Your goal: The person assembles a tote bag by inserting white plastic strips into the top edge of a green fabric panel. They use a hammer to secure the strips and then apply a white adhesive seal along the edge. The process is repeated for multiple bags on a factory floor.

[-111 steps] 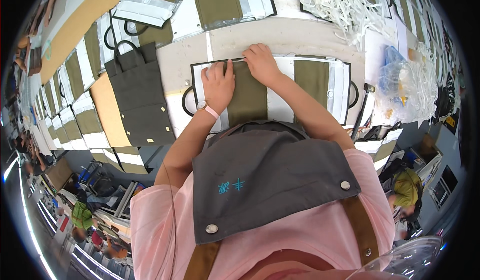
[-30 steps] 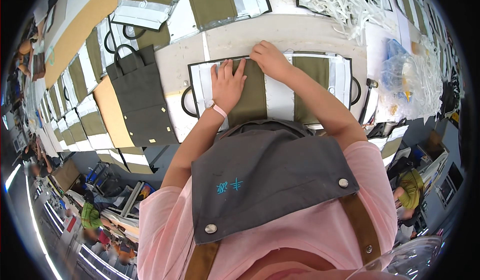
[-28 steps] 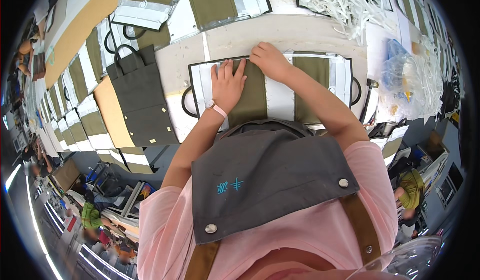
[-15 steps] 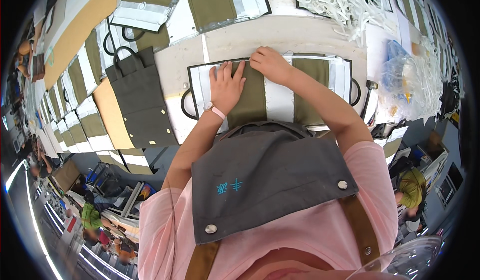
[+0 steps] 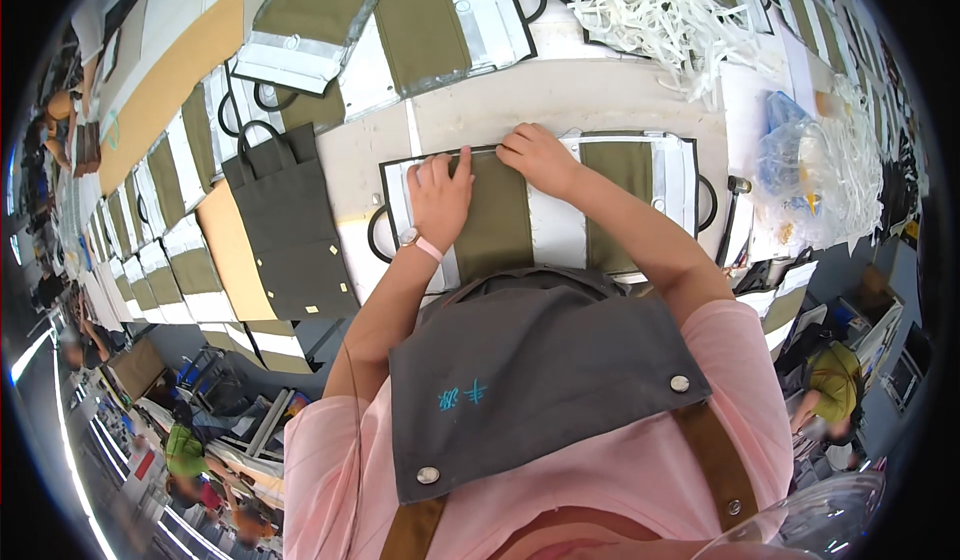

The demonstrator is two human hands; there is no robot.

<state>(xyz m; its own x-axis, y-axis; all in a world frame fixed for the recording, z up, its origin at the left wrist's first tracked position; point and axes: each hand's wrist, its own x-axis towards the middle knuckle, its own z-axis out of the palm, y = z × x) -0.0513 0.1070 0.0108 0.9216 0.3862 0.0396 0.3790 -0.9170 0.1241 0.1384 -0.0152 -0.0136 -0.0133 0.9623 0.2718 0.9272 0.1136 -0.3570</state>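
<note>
A flat bag piece (image 5: 492, 215) with olive and white bands, dark edging and a black loop handle at each end lies in front of me. My left hand (image 5: 440, 202) rests on its left part. The index finger is stretched to the far edge, the other fingers partly bent on the white band. Just right of it, my right hand (image 5: 545, 165) has its fingers bent together at the far edge of the same piece, seemingly pinching it. The fingertips partly cover that edge. The near side of the piece is hidden by my grey apron (image 5: 540, 390).
To the left lies a dark grey bag (image 5: 290, 225) with loop handles. Further left stretch overlapping olive-and-white pieces (image 5: 190, 250). More bag pieces (image 5: 425, 35) lie ahead. A heap of white strips (image 5: 660, 15) is at the far right, with clear plastic wrap (image 5: 805, 165) nearer.
My left hand's fingers have drawn in from spread to partly bent, the index staying stretched. My right hand stays at the far edge. The whole view has shifted slightly.
</note>
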